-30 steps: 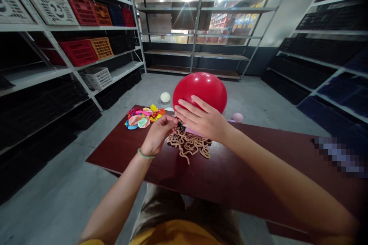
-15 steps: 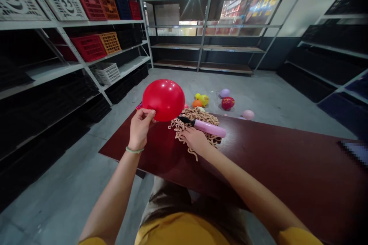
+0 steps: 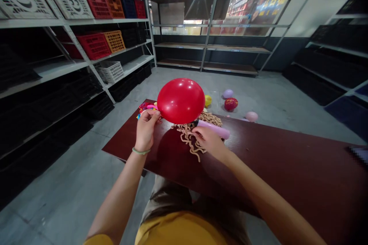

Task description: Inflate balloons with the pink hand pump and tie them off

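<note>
My left hand (image 3: 148, 128) pinches the neck of an inflated red balloon (image 3: 181, 100), which stretches out to the right above the table. My right hand (image 3: 208, 139) is closed, thumb against fingers, on a strand of tan cord (image 3: 188, 138) at the near side of a loose, tangled heap. A pink hand pump (image 3: 215, 129) with a black nozzle end lies across the heap, just beyond my right hand. The balloon hides part of the heap and the nozzle. Behind my left hand lie several small colourful uninflated balloons (image 3: 143, 108).
The dark red-brown table (image 3: 273, 160) extends to the right, with a blurred flat object (image 3: 359, 153) at its far right. Beyond it on the floor lie a purple balloon (image 3: 228, 93), a red patterned balloon (image 3: 231, 104) and a pink balloon (image 3: 252, 116). Shelves with crates (image 3: 93, 46) stand left.
The red balloon has swung right and now covers more of the cord heap. My right hand has drawn back slightly from the heap, with its fingers pinched. The small colourful balloons behind my left hand show more.
</note>
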Demonstrator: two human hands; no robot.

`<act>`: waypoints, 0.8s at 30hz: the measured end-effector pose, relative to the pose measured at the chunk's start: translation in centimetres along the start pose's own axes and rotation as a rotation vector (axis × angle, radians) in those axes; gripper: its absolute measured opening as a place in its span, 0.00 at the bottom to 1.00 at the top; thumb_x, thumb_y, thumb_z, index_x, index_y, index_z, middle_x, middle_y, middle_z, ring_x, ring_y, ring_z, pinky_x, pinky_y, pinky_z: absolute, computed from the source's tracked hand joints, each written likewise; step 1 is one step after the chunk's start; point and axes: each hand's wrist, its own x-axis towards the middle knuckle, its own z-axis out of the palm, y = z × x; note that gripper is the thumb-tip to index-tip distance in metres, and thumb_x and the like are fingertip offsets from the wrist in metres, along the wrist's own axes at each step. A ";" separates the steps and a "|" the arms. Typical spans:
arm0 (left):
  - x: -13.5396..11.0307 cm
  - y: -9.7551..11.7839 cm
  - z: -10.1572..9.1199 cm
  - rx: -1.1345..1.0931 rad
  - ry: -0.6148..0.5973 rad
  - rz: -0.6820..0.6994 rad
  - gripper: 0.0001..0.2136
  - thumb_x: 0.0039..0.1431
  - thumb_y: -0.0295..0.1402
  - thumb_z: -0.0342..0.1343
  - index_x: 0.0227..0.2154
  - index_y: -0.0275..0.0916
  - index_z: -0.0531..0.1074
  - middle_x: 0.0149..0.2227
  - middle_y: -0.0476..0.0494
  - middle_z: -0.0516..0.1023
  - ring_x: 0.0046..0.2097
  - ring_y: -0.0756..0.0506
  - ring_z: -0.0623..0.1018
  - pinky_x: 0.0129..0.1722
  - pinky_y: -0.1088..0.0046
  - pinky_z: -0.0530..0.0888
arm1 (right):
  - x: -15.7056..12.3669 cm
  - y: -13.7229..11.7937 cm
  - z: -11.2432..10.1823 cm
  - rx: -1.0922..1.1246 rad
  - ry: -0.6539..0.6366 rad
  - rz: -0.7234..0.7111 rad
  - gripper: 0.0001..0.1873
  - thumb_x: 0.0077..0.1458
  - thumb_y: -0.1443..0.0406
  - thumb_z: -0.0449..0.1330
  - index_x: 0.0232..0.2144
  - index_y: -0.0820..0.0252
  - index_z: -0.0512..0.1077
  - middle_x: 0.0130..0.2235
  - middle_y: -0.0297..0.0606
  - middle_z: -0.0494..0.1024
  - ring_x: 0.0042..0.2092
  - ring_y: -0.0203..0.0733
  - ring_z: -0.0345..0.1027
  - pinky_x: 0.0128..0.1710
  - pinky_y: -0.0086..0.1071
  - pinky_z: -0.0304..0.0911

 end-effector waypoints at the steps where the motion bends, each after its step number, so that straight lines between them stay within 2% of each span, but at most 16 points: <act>1: 0.0 0.0 0.3 -0.004 -0.005 -0.002 0.10 0.51 0.36 0.67 0.30 0.37 0.74 0.30 0.50 0.74 0.28 0.53 0.72 0.31 0.77 0.72 | -0.1 0.0 -0.9 0.024 0.012 -0.002 0.09 0.66 0.66 0.52 0.41 0.58 0.73 0.40 0.39 0.80 0.41 0.41 0.74 0.42 0.34 0.67; 5: -0.1 0.2 1.7 0.000 -0.034 0.008 0.09 0.52 0.36 0.67 0.30 0.37 0.74 0.30 0.49 0.75 0.29 0.52 0.73 0.32 0.76 0.72 | -0.9 -0.5 -4.1 0.212 0.066 0.046 0.10 0.66 0.60 0.52 0.39 0.57 0.72 0.37 0.37 0.78 0.35 0.38 0.72 0.36 0.31 0.65; 9: -0.3 0.4 2.7 0.061 -0.051 0.057 0.08 0.52 0.35 0.66 0.30 0.37 0.75 0.31 0.48 0.76 0.29 0.52 0.73 0.32 0.76 0.72 | -1.5 -1.2 -7.8 0.394 0.039 0.189 0.14 0.65 0.54 0.53 0.41 0.55 0.73 0.37 0.34 0.79 0.26 0.35 0.68 0.28 0.32 0.64; 10: -0.4 0.5 2.9 0.073 -0.064 0.063 0.07 0.52 0.35 0.66 0.29 0.37 0.75 0.30 0.48 0.76 0.30 0.52 0.73 0.32 0.76 0.71 | -1.4 -1.5 -9.0 0.390 0.073 0.197 0.15 0.64 0.53 0.54 0.41 0.55 0.74 0.38 0.35 0.79 0.28 0.36 0.70 0.29 0.32 0.65; 13: -0.8 0.5 3.6 0.104 -0.109 0.069 0.08 0.53 0.36 0.66 0.29 0.37 0.75 0.29 0.48 0.75 0.30 0.51 0.72 0.32 0.75 0.71 | -0.5 -2.6 -13.0 0.277 0.282 0.135 0.13 0.62 0.54 0.57 0.41 0.54 0.76 0.42 0.38 0.81 0.42 0.43 0.74 0.40 0.37 0.68; 14: -1.0 0.4 3.9 0.112 -0.122 0.070 0.08 0.53 0.36 0.66 0.30 0.38 0.75 0.29 0.49 0.75 0.30 0.51 0.72 0.32 0.75 0.71 | 0.0 -3.2 -14.3 0.245 0.331 0.123 0.14 0.63 0.54 0.57 0.42 0.54 0.76 0.43 0.38 0.81 0.41 0.43 0.74 0.40 0.37 0.67; 17: -1.6 0.0 5.2 0.146 -0.173 0.071 0.08 0.54 0.37 0.65 0.31 0.38 0.76 0.29 0.49 0.76 0.30 0.51 0.72 0.32 0.75 0.69 | 2.3 -5.4 -17.3 0.106 0.321 0.054 0.14 0.64 0.55 0.55 0.44 0.54 0.77 0.40 0.37 0.82 0.37 0.41 0.74 0.38 0.36 0.65; 20: -2.6 -0.3 6.7 0.185 -0.241 0.067 0.08 0.54 0.37 0.65 0.31 0.38 0.76 0.29 0.49 0.76 0.30 0.50 0.72 0.32 0.75 0.68 | 5.1 -7.4 -18.2 -0.036 0.245 -0.084 0.13 0.66 0.59 0.54 0.42 0.53 0.78 0.43 0.35 0.82 0.41 0.41 0.74 0.41 0.34 0.63; 24: -3.8 -0.3 8.0 0.222 -0.321 0.076 0.07 0.55 0.36 0.63 0.30 0.38 0.76 0.29 0.48 0.77 0.31 0.49 0.73 0.33 0.74 0.68 | 7.6 -8.1 -16.7 -0.248 0.028 -0.120 0.12 0.64 0.62 0.55 0.38 0.52 0.79 0.38 0.34 0.82 0.38 0.40 0.73 0.38 0.34 0.59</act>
